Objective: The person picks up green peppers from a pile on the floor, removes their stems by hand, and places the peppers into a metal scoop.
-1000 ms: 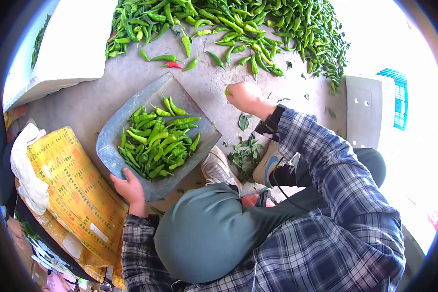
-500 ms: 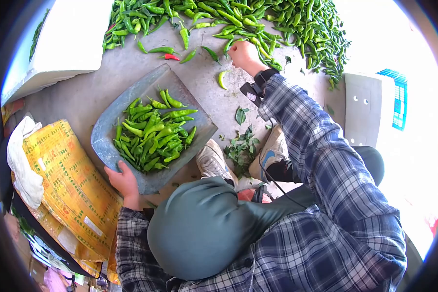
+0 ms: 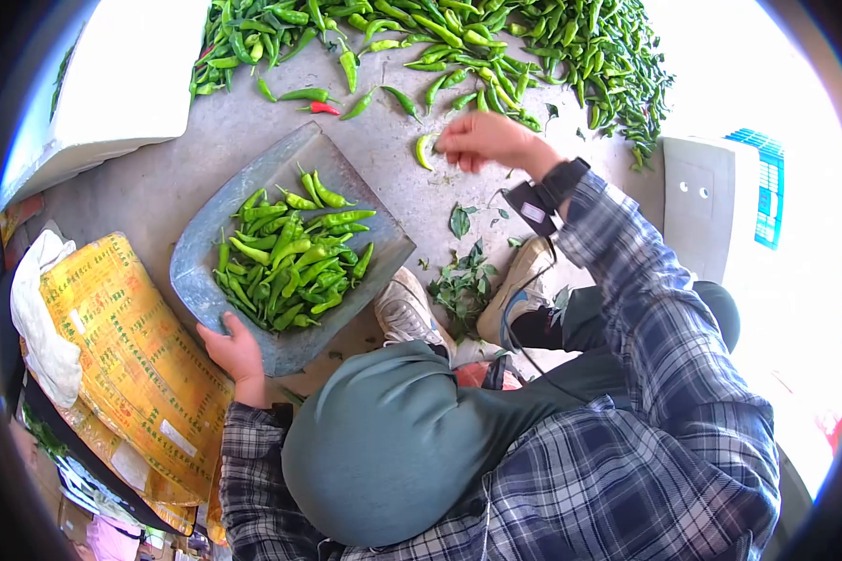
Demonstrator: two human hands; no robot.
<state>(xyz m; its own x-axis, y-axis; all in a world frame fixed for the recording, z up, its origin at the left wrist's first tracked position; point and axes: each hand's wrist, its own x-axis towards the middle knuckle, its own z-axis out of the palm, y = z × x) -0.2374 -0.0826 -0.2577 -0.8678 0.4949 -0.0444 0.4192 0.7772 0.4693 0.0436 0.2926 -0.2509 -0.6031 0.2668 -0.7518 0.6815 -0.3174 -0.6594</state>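
Observation:
My left hand (image 3: 235, 356) grips the back rim of a grey scoop (image 3: 194, 252), thumb over the edge. A heap of green chili peppers (image 3: 295, 257) lies in the scoop, which rests on the floor. Out over the floor, my right hand (image 3: 496, 142) has its fingers curled together; what they hold, if anything, cannot be made out. Its fingertips are right beside a single yellow-green pepper (image 3: 423, 152). Just beyond are loose green peppers (image 3: 401, 102) and one red pepper (image 3: 319, 108).
A large pile of green peppers (image 3: 589, 56) spreads across the back. Plucked leaves (image 3: 465, 285) lie between the shoes (image 3: 404, 309). A white foam box (image 3: 126, 84) stands at the left, above taped yellow cardboard (image 3: 136, 346). At the right are a grey box (image 3: 697, 210) and a blue basket (image 3: 769, 187).
My right hand has drawn back from the pepper pile toward me and slightly right, to beside the single yellow-green pepper. My left hand keeps its hold on the scoop.

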